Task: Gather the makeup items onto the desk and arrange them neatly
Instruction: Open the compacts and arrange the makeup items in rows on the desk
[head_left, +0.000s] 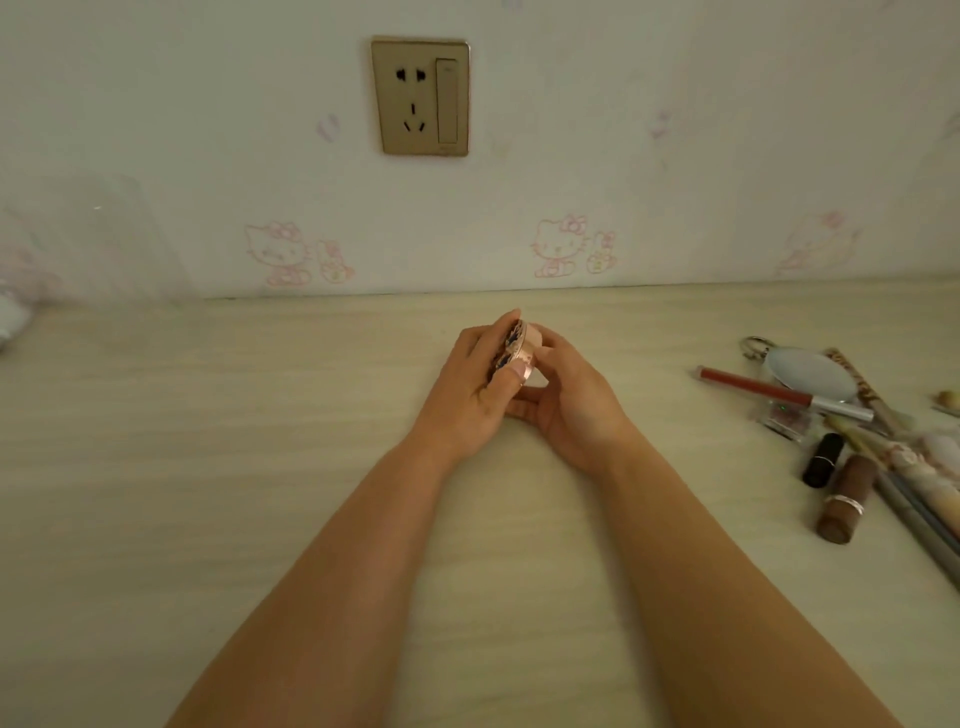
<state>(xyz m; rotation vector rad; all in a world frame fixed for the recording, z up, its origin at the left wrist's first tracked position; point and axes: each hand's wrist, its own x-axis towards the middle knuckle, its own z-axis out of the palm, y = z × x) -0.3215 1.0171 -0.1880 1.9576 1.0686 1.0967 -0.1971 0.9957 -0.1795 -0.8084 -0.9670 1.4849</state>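
Head view is showing my two hands meeting over the middle of the pale wooden desk (208, 467). I am holding a small round compact (514, 348) between them, tilted on its edge just above the desktop: my left hand (467, 384) is curling its fingers round the patterned lid side, and my right hand (566, 395) is cupping the pink base with fingers bent round it. Well apart on the right, other makeup is lying in a loose pile: a red lip-gloss tube (769, 388), an oval mirror (810, 374), a black lipstick (823, 460), a brown lipstick (845, 499) and several pencils (914, 499). A wall socket (420, 97) is sitting above the desk.
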